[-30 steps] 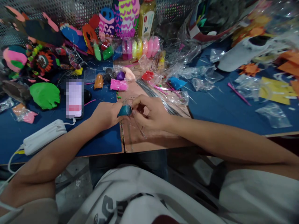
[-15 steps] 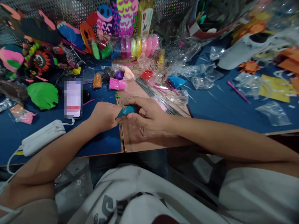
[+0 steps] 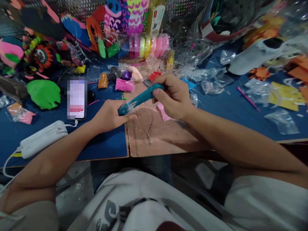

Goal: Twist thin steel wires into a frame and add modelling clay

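A strip of teal modelling clay (image 3: 141, 98) is stretched between my two hands above the brown board (image 3: 168, 138). My left hand (image 3: 109, 116) is closed on its lower left end. The upper right end is pinched between the thumb and fingers of my right hand (image 3: 174, 96). Toward the left the clay looks thin and streaky. Below it on the board lie thin bent wires (image 3: 149, 128). A pink piece (image 3: 164, 111) lies under my right hand, which partly covers a bundle of metal wires.
Small clay lumps, among them a pink packet (image 3: 124, 85), lie behind my hands. At left are a green clay slab (image 3: 44, 94), a phone (image 3: 76, 99) and a white power bank (image 3: 43, 139). Clay models and a bottle (image 3: 156, 17) stand behind; plastic wrappers (image 3: 214, 81) litter the right.
My right hand has moved up and right, drawing the teal clay from a compact lump into a long strip. My left hand stays nearly in place. The view has shifted slightly.
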Demonstrator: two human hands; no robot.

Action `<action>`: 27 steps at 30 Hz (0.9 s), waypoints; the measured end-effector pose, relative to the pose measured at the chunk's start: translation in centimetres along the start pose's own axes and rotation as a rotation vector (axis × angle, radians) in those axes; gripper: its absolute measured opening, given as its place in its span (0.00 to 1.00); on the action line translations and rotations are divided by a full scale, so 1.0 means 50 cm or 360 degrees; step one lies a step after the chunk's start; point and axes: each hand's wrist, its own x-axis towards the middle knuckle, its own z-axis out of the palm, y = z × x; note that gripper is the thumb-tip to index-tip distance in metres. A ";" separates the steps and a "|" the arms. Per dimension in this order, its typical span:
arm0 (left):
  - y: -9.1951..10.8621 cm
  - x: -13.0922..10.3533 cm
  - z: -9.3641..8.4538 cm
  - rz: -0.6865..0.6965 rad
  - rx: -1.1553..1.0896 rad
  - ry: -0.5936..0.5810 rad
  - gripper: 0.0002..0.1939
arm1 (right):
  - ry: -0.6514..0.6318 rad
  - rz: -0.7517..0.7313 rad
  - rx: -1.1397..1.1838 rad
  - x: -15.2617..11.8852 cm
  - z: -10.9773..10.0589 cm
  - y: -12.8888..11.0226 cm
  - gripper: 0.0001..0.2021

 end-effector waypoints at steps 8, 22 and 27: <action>-0.001 -0.006 0.026 0.0013 0.0065 -0.0007 0.10 | -0.0438 -0.0202 0.0121 -0.018 0.037 -0.029 0.19; -0.020 0.010 -0.003 -0.0466 0.0879 0.0184 0.21 | 0.0744 0.0770 0.0533 0.047 -0.025 0.038 0.16; -0.020 0.010 -0.011 -0.0603 0.1133 0.0075 0.37 | 0.0422 0.0911 0.0777 0.044 -0.022 0.060 0.13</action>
